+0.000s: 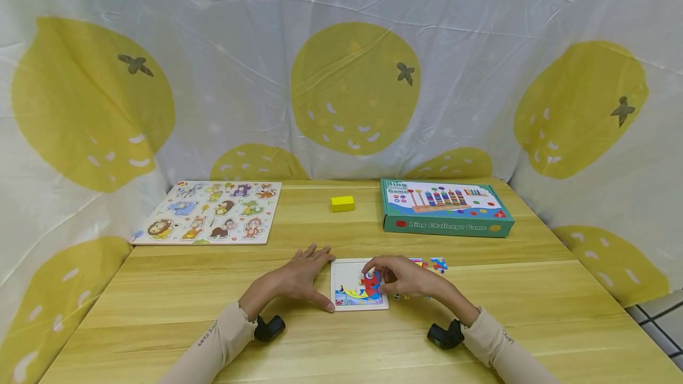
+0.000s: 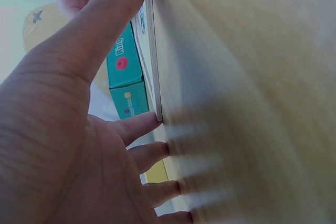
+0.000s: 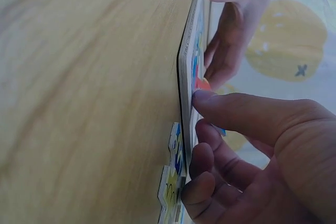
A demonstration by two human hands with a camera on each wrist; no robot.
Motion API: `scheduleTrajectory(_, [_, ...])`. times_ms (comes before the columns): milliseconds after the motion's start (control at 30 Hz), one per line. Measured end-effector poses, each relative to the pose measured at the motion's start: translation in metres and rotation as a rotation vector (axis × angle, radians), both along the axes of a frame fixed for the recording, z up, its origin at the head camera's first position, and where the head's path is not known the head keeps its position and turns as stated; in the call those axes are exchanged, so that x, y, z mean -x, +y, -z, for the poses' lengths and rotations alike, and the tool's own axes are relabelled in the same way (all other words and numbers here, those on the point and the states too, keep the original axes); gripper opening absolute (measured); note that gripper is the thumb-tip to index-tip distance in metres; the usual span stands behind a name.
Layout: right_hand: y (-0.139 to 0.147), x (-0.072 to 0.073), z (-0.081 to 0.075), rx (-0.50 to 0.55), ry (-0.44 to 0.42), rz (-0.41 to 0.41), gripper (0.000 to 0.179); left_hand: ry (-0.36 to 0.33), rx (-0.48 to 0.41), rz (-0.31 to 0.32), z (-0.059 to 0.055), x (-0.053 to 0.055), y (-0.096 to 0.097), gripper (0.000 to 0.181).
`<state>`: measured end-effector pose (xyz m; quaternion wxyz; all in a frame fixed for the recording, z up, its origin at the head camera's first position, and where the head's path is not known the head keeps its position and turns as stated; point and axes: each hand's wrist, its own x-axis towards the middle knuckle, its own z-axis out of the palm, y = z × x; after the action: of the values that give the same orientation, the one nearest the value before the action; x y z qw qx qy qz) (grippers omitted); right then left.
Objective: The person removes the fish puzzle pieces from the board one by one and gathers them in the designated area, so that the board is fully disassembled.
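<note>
Board [image 1: 348, 270] touches my left hand [image 1: 300, 276], spread wide. My right hand [image 1: 407, 276] pinches a red piece [image 1: 370, 283]. I should hold steady, match edges, then press softly.

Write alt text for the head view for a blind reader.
A person's right hand holds a red puzzle piece at a partly filled puzzle tray while the left hand touches the tray's left side. Behind them on a wooden table lie an animal puzzle board, a yellow block and a green Ring Challenge Game box.
</note>
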<state>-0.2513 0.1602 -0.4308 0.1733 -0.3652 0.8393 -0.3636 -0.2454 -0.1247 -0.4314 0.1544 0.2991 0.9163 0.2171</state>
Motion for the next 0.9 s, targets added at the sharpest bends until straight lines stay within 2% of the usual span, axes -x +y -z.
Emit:
scheduleTrajectory(567, [-0.0004, 0.001, 0.0028, -0.039, 0.036, 0.017, 0.035, -0.005, 0.002, -0.004, -0.0015, -0.0014, -0.0002, 0.102])
scheduleTrajectory(900, [0.004, -0.0005, -0.0026, -0.052, 0.07, 0.045, 0.032, -0.009, -0.004, -0.005, -0.0008, -0.0017, 0.0001, 0.102])
